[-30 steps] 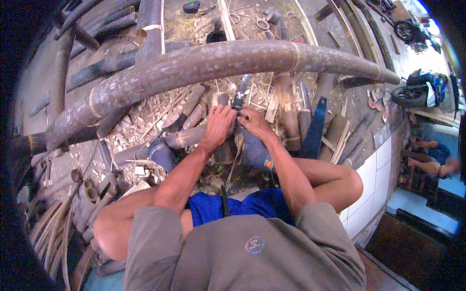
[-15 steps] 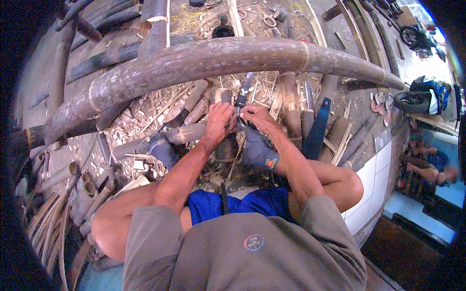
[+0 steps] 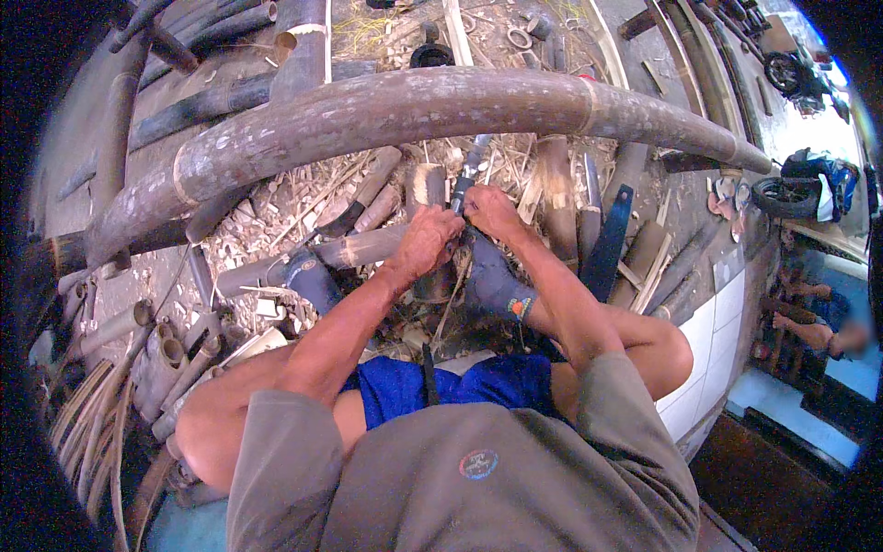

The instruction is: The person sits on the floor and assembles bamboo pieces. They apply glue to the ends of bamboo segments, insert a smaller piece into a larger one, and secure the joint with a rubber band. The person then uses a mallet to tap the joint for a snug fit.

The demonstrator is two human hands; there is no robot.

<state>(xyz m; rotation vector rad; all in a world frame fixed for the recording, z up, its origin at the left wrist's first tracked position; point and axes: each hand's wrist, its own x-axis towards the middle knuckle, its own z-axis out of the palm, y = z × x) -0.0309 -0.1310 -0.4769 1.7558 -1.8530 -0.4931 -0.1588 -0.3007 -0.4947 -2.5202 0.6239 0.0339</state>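
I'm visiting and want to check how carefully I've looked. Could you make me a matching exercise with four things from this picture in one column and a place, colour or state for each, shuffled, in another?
Column one
1. right hand
2. thick pole
3. shorts
4. wood shavings

Column two
A. bright blue
B. pale, scattered over the ground
C. beside the left hand and a dark rod-shaped object
D. stretching across the upper picture

Pairs: 1-C, 2-D, 3-A, 4-B

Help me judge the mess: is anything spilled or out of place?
Pale chips and shavings lie strewn around the left foot, looking like loose, unswept scraps; nothing else clearly stands out.
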